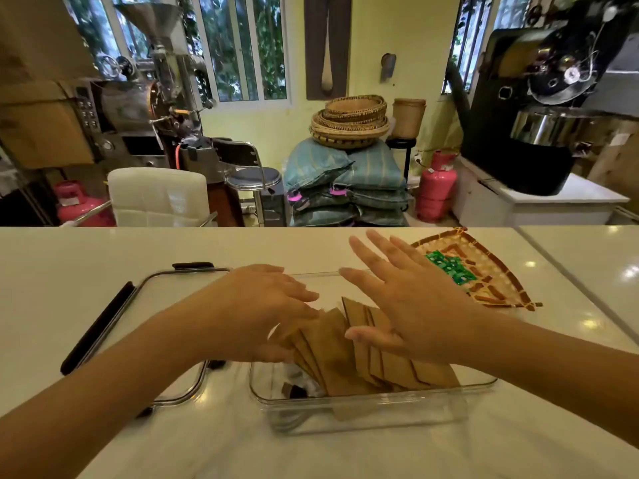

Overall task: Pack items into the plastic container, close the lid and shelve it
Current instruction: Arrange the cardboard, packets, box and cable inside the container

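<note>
Nearest, on the white counter [345, 454]: clear plastic container [373, 407], brown paper packets [359, 354] fanned inside, long edges running near-left to far-right. Above them, left hand [256, 309] and right hand [411, 305], fingers [366, 250] spread apart, holding nothing, both directly over the packets. Left of the container, lid [166, 340] lying flat, off, nearer the left hand. Beyond the right hand, woven tray [498, 271] with green packets [449, 267], probably next to pack

The glossy white worktop [103, 250] carries three things; a clear plastic container [373, 406] of brown packets sits near centre. Its lid [114, 326] lies left; a woven tray [484, 271] lies far right.
</note>
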